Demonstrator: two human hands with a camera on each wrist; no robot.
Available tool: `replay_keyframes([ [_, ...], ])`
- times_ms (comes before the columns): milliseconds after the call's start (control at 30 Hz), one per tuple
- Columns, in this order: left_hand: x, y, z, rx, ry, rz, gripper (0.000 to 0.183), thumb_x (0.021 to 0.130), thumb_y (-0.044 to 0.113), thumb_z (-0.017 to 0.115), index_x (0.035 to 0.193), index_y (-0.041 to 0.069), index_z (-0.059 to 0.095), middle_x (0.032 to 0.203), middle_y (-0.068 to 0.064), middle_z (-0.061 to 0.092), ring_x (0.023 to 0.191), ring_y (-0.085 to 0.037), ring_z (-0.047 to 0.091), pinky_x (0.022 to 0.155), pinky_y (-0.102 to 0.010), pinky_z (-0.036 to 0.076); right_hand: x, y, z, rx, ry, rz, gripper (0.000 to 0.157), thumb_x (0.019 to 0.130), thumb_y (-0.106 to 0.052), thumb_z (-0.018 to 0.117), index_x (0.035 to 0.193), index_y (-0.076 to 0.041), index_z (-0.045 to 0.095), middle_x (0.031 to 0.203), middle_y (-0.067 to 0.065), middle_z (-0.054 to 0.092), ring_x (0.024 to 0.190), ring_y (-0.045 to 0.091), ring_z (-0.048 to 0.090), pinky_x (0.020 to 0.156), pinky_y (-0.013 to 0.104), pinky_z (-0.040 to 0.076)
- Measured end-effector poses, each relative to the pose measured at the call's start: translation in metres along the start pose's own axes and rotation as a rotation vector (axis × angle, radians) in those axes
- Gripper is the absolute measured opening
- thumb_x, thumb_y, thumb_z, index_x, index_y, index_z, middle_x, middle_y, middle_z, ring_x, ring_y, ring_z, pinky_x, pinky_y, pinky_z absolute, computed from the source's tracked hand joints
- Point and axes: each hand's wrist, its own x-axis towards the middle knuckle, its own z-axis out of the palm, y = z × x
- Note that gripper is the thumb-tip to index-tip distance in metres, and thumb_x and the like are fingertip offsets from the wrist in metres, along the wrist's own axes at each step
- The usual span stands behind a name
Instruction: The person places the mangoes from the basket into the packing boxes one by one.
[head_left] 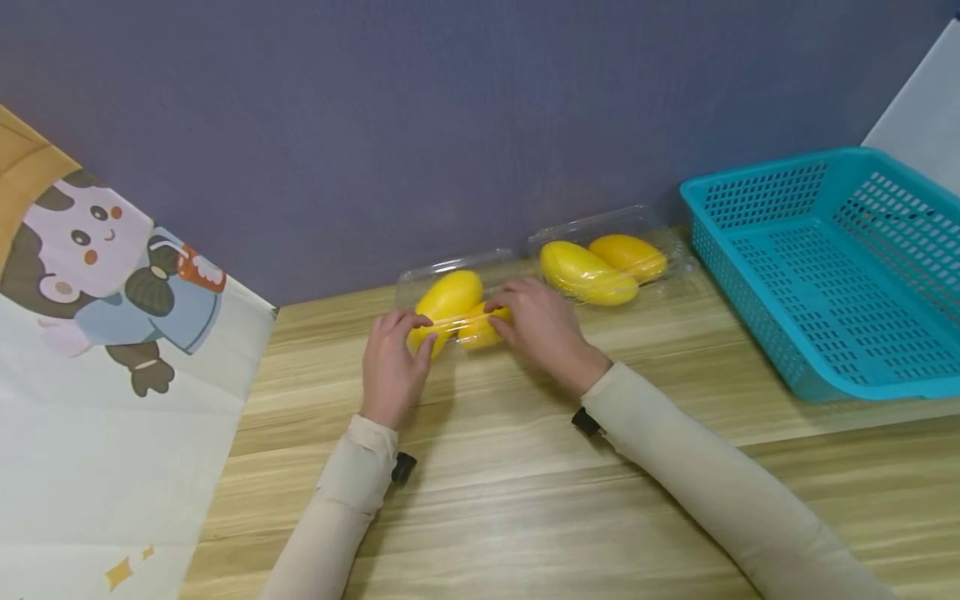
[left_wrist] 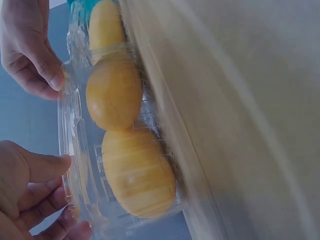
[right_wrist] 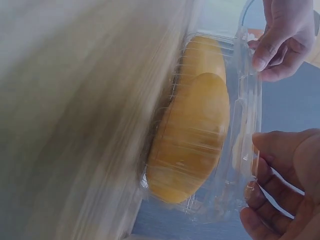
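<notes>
A clear plastic clamshell box (head_left: 467, 318) with two yellow mangoes, one upright-leaning mango (head_left: 453, 296) and another mango (head_left: 477, 332), sits near the wall. At the left part of its front rim, my left hand (head_left: 392, 367) pinches the plastic between thumb and fingers. My right hand (head_left: 542, 329) grips the same rim farther right and covers part of the second mango. Seen from the left wrist, the left thumb (left_wrist: 47, 167) presses on the rim's edge. In the right wrist view, the right fingers (right_wrist: 270, 205) curl at the rim, opposite the thumb.
Just right of my right hand stands another clear box (head_left: 573, 229) holding two mangoes (head_left: 585, 271). A turquoise slotted basket (head_left: 813, 350) is at the far right. Behind runs a dark blue-grey wall (head_left: 450, 125); a cartoon-printed sheet (head_left: 150, 433) lies left of the wooden table (head_left: 487, 508).
</notes>
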Motion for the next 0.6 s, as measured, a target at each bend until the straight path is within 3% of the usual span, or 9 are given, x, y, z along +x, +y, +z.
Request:
replay_keyframes([
  [600, 0.016, -0.006, 0.011, -0.008, 0.032, -0.046, 0.015, 0.083, 0.013, 0.072, 0.096, 0.007, 0.069, 0.105, -0.008, 0.062, 0.104, -0.026, 0.053, 0.093, -0.040, 0.046, 0.015, 0.004, 0.007, -0.009, -0.019, 0.060, 0.020, 0.086, -0.027, 0.070, 0.105, -0.023, 0.072, 0.117, -0.001, 0.067, 0.110, 0.020, 0.060, 0.094, 0.036, 0.050],
])
